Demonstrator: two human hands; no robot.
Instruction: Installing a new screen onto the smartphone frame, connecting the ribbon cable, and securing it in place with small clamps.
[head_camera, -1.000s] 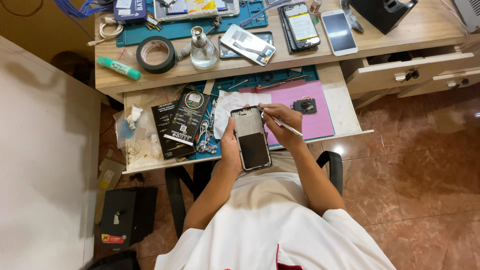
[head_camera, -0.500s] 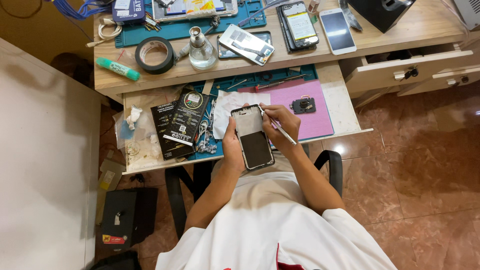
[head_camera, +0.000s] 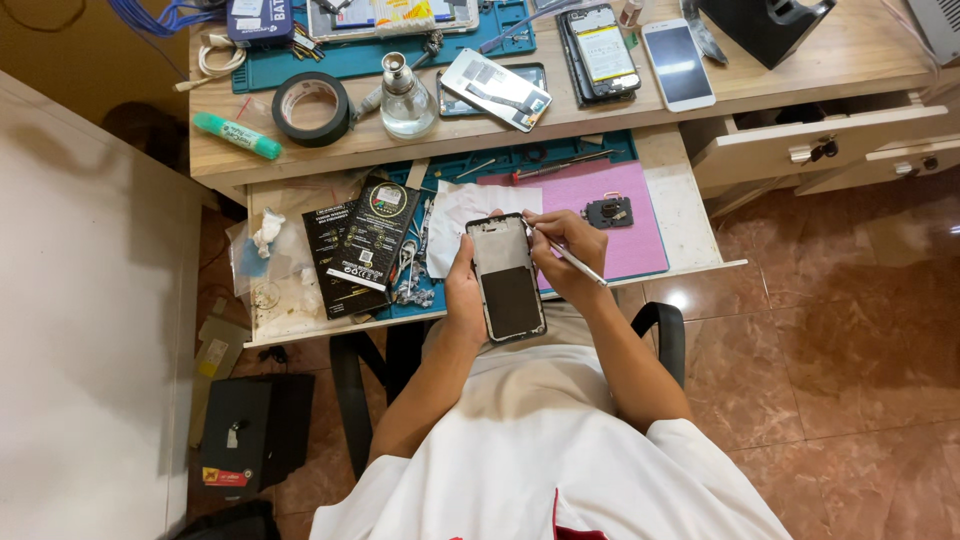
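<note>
My left hand (head_camera: 463, 292) grips the left edge of an opened phone body (head_camera: 507, 278), held upright over the pulled-out drawer shelf. My right hand (head_camera: 566, 252) holds a thin metal tool (head_camera: 566, 254) like a pen, its tip touching the phone's upper right corner. Behind the phone lie a white cloth (head_camera: 462, 208) and a pink mat (head_camera: 600, 205) carrying a small dark phone part (head_camera: 608, 212).
Two dark flat packages (head_camera: 360, 245) lie at the shelf's left. The desk above holds a black tape roll (head_camera: 312, 107), a glass bottle (head_camera: 406, 98), a green marker (head_camera: 237, 135), several phones (head_camera: 677, 62) and a teal mat (head_camera: 380, 55). Half-open drawers (head_camera: 830, 145) at right; tiled floor below.
The tool tip has shifted from beside the phone's right edge up to its top right corner. My left hand keeps the phone in place.
</note>
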